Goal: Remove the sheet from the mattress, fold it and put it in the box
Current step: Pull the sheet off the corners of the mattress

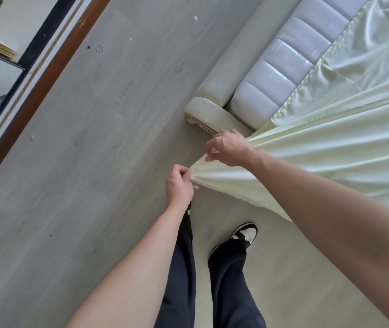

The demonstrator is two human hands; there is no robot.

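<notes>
Sheet (pixel 319 162): pale yellow, glossy, stretched taut from the mattress (pixel 290 55) off the bed's corner toward the person standing on the grey floor (pixel 82 150); part of it lies rumpled on the mattress top at upper right. Left hand (pixel 179 185): fingers pinch the gathered corner of the sheet. Right hand (pixel 229 147): grips the same edge just beside the left, the two hands close together. Step in hand, by judgement: removal, not yet complete; folding not begun. Next move likely calls for drawing the remaining cloth clear of the bed, then finding a second corner to match. Bed frame (pixel 210 110): white, padded, scuffed at the corner. Containers: no box in view; contents cannot be told.
</notes>
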